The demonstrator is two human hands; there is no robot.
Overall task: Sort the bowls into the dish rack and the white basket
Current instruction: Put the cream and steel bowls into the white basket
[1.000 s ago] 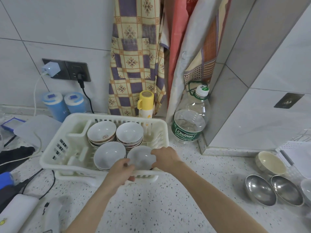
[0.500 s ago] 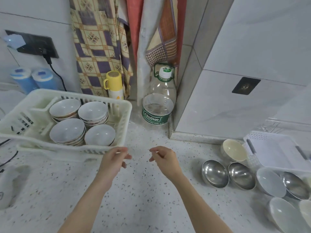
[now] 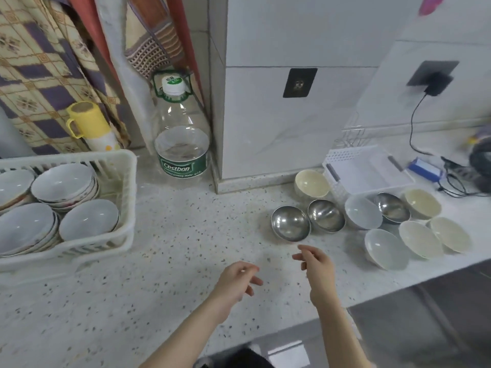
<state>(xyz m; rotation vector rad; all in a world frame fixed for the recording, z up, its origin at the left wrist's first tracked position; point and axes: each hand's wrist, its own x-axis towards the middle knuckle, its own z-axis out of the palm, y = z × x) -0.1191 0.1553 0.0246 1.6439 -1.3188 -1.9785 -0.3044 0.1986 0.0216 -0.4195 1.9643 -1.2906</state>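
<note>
The white dish rack [image 3: 127, 197] at the left holds several stacked white bowls, the nearest single one [image 3: 89, 220] at its front right. Loose bowls lie at the right: a steel bowl [image 3: 290, 226], a second steel bowl [image 3: 326, 215], a third steel bowl [image 3: 392, 207], white bowls [image 3: 362, 212] [image 3: 386, 248] and cream bowls [image 3: 312, 183] [image 3: 421, 239]. Behind them stands the white basket [image 3: 368, 172]. My left hand [image 3: 237, 278] and my right hand [image 3: 316, 264] hover over the counter, both holding nothing, fingers loosely apart. My right hand is just in front of the nearest steel bowl.
A large clear water bottle [image 3: 181, 136] stands by the wall corner, a yellow-capped flask [image 3: 91, 128] behind the rack. Cables and a blue device [image 3: 425, 167] lie at the far right. The counter's front edge [image 3: 385, 288] runs diagonally below the bowls.
My hands left the bowl in the dish rack and moved right, empty. The view swung right, bringing the loose bowls and the white basket into sight.
</note>
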